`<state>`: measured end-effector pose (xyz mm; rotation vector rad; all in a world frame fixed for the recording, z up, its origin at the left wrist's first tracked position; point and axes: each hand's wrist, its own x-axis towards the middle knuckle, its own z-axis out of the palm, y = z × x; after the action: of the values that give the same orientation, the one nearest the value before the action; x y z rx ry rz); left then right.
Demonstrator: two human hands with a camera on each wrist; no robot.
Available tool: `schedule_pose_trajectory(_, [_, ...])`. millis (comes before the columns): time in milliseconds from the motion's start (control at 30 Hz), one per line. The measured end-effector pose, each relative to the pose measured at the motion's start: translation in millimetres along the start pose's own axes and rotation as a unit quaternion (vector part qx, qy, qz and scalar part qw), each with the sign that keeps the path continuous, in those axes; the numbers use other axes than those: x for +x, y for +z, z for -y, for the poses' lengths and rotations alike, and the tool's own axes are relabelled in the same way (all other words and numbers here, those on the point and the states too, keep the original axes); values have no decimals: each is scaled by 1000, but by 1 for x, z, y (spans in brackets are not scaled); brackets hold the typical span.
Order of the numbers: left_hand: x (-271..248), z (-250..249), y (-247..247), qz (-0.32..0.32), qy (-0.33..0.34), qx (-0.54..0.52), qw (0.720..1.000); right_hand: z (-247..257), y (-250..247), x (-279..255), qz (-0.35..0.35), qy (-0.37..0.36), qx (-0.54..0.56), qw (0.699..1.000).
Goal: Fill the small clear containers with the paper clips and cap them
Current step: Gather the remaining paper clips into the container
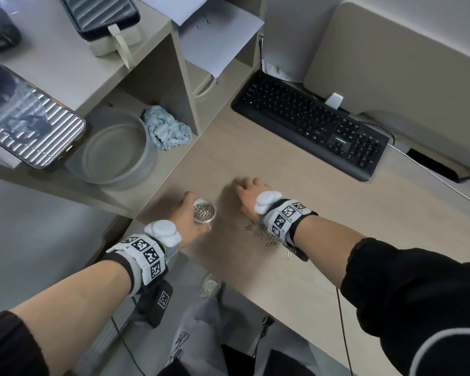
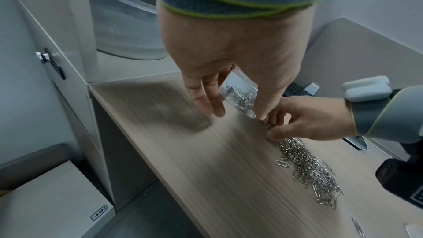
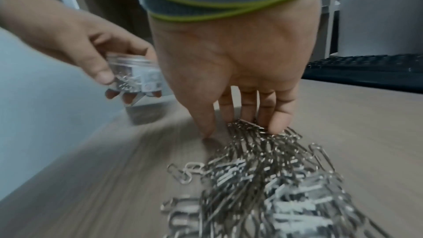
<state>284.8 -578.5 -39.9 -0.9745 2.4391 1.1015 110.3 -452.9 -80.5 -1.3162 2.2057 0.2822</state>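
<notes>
The small clear container (image 1: 204, 212) sits in my left hand (image 1: 188, 216), just left of centre in the head view, lifted off the bench (image 1: 323, 213) with its mouth open upward. My fingers and thumb wrap its wall. It already holds a good many paper clips and looks roughly half full or more; no cap is on it, and I cannot see a cap in any view.

Just to its right, my right hand (image 1: 251, 195) is palm down on the bench, fingers (image 3: 278, 122) straight and their tips pressing on the far end of the loose pile of paper clips (image 3: 263, 178). It grips nothing that I can see. The pile runs from those fingertips back under my wrist toward the lower edge of the right wrist view, with a few stray clips beside it.

I judge this to be the filling step: clips are being gathered to go into the container. The next move calls for pinching up or raking a bunch and bringing it to the open mouth, which is close by at the left, without spilling.

Farther out, a keyboard (image 1: 312, 127) lies at the upper right, and a larger round tub (image 1: 120, 150) stands in the shelf nook at the left.
</notes>
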Motion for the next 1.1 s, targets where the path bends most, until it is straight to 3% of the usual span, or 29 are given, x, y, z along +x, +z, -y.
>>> schedule_pose_trajectory(133, [0, -8, 1, 1, 7, 1, 1000, -8, 15, -19, 11, -8, -8, 1000])
schedule_pose_trajectory(267, [1, -11, 7, 0, 13, 6, 1000, -29, 20, -38, -3, -14, 65, 998])
schedule_pose_trajectory(467, [-3, -17, 15, 9, 18, 16, 1000, -60, 16, -54, -63, 79, 123, 987])
schedule_pose_trajectory(567, [-6, -17, 17, 11, 17, 20, 1000, -53, 12, -44, -76, 89, 114, 987])
schedule_pose_trajectory(867, [-16, -5, 15, 9, 7, 35, 999, -4, 17, -27, -47, -20, 42, 998])
schedule_pose_trajectory(1100, [-16, -9, 11, 11, 9, 28, 1000, -23, 29, -50, -27, -28, 11, 999])
